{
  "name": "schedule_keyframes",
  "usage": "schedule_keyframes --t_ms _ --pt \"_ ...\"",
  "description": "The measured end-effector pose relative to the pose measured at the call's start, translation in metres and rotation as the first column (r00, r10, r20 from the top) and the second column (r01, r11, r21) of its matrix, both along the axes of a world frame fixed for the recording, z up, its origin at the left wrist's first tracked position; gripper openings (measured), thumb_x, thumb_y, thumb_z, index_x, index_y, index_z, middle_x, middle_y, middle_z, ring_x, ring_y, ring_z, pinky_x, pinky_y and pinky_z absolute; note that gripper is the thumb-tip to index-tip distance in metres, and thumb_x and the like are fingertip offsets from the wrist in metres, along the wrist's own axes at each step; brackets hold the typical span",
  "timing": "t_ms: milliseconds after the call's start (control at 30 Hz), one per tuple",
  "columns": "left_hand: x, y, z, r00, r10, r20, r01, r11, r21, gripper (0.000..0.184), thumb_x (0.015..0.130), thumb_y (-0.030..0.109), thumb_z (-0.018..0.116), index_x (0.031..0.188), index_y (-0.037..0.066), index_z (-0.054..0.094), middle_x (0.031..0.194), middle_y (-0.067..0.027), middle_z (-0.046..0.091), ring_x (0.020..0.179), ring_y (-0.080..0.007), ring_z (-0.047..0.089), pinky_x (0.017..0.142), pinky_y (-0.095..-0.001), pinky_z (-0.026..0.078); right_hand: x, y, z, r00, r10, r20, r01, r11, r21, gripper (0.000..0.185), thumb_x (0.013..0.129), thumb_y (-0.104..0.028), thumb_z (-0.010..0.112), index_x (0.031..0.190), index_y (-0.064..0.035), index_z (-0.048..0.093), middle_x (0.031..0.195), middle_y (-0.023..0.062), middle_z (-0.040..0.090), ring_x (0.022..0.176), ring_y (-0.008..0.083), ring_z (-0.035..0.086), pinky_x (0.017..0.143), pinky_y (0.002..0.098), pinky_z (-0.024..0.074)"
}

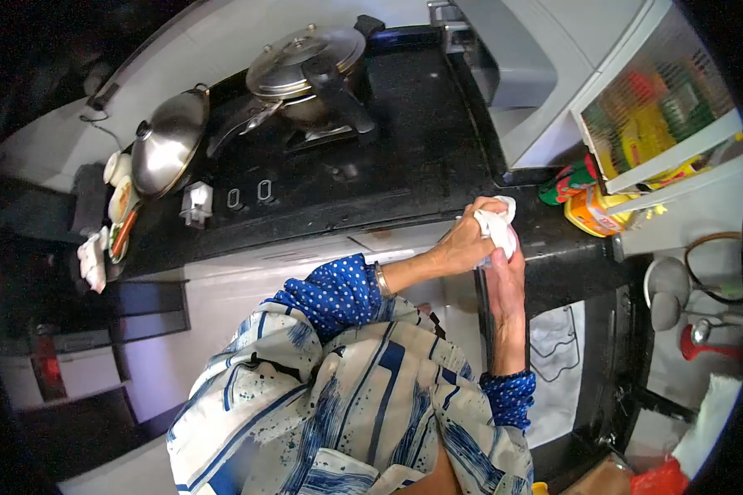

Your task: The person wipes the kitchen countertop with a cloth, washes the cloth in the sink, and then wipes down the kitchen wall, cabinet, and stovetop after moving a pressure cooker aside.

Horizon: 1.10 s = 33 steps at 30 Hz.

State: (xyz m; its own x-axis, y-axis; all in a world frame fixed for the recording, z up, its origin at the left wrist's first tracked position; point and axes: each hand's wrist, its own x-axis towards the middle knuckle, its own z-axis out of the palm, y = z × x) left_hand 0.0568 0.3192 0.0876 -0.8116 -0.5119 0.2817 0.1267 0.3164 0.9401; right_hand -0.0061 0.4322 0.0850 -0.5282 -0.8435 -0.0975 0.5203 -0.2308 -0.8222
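Observation:
My left hand (461, 246), with a bracelet at its wrist, has its fingers closed on a crumpled white cloth (495, 223). My right hand (506, 285) comes up from below and grips the same cloth from its lower right side. A small pinkish patch shows at the cloth's edge; whether it is a separate thing I cannot tell. Both hands are together above the front edge of the black counter (553, 272).
A lidded steel pot (305, 62) stands on the black stove (413, 124), with a domed wok lid (171, 144) to its left. A yellow-labelled container (593, 212) and a green-red pack (565, 181) are right of my hands. A sink (557, 371) is at lower right.

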Motion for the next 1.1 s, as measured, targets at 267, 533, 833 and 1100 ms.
schedule_keyframes --t_ms 267,533,833,1100 --pt "0.037 -0.045 0.004 0.993 0.070 0.098 -0.101 0.922 0.373 0.066 0.069 0.002 0.055 0.131 0.002 0.033 0.121 -0.0130 0.048 0.110 -0.0203 0.048 0.095 -0.0304 0.038 -0.007 -0.063 -0.009 0.994 0.104 0.020 -0.106 0.987 0.120 0.055 0.073 -0.006 0.066 0.124 -0.0018 0.044 0.109 0.0087 0.056 0.099 0.0149 0.053 0.089 0.0269 0.0417" --pt "0.054 -0.030 0.020 0.960 0.167 0.224 -0.126 0.974 -0.186 0.068 0.076 0.014 0.058 0.135 -0.001 0.027 0.143 -0.0178 0.020 0.131 -0.0313 0.024 0.106 -0.0371 0.020 -0.054 -0.080 0.004 0.926 -0.113 -0.360 0.182 0.970 0.162 0.047 0.068 -0.002 0.063 0.114 -0.0011 0.053 0.099 0.0066 0.061 0.088 0.0126 0.056 0.080 0.0253 0.0449" --pt "0.207 -0.047 0.023 0.798 0.574 0.184 -0.511 0.806 -0.298 0.023 0.069 -0.013 0.037 0.081 -0.001 0.053 0.105 -0.0117 0.053 0.079 -0.0158 0.053 0.066 -0.0239 0.044 -0.080 -0.092 -0.033 0.099 0.629 -0.771 0.519 0.629 0.580 0.069 0.068 -0.035 0.071 0.125 -0.0084 0.044 0.126 0.0143 0.044 0.113 0.0320 0.043 0.089 0.0458 0.0364" --pt "0.237 -0.091 0.091 0.580 0.807 -0.111 -0.698 0.421 -0.580 0.017 0.074 -0.011 0.042 0.083 0.000 0.051 0.097 -0.0139 0.054 0.090 -0.0257 0.053 0.080 -0.0322 0.043 -0.125 -0.189 0.050 0.450 -0.174 -0.876 0.319 0.948 -0.025 0.048 0.085 -0.032 0.058 0.116 0.0037 0.051 0.090 0.0131 0.063 0.081 0.0203 0.059 0.073 0.0301 0.0461"
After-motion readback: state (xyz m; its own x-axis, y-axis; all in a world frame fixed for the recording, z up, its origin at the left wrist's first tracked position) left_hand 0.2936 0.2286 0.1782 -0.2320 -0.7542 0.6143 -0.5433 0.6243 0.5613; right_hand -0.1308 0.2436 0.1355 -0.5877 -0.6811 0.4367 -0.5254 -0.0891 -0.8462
